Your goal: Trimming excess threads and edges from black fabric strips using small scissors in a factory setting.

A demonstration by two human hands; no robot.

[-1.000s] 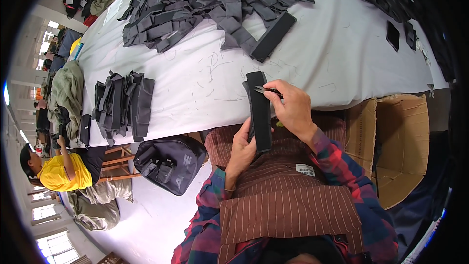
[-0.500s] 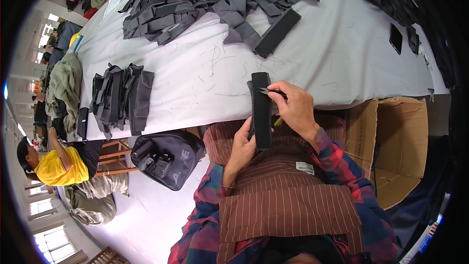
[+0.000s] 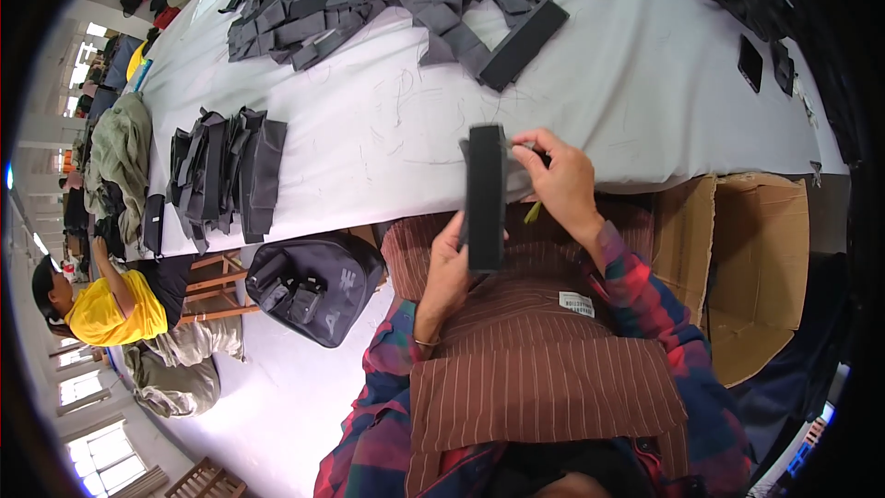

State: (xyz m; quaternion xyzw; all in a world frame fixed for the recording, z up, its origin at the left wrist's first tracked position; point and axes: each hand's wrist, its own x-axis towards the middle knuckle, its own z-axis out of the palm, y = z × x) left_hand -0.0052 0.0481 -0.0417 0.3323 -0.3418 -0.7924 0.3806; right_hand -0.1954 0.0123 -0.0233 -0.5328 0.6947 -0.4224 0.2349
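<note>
My left hand (image 3: 445, 267) is closed round the lower part of a black fabric strip (image 3: 486, 198), which stands upright in front of my apron, its top over the table edge. Another dark layer shows along the strip's left side. My right hand (image 3: 564, 186) grips small thread snips (image 3: 542, 158) beside the strip's upper right edge; fingers mostly hide them, and the blades are hard to make out. Below that hand hangs a yellow-green tag or ribbon (image 3: 532, 213). A large heap of dark grey fabric strips (image 3: 346, 5) lies on the white-covered table (image 3: 369, 148).
Stacked dark strips (image 3: 226, 171) lie at the table's left. A phone (image 3: 749, 65) is at the right. An open cardboard box (image 3: 751, 267) stands by my right arm. A dark bag (image 3: 318, 290) sits below the table edge. A person in yellow (image 3: 124, 304) works at far left.
The strip has shifted slightly left and up, and its broad face is turned more toward me. My right hand has moved up and right, drawing the snips off the strip's face to its edge.
</note>
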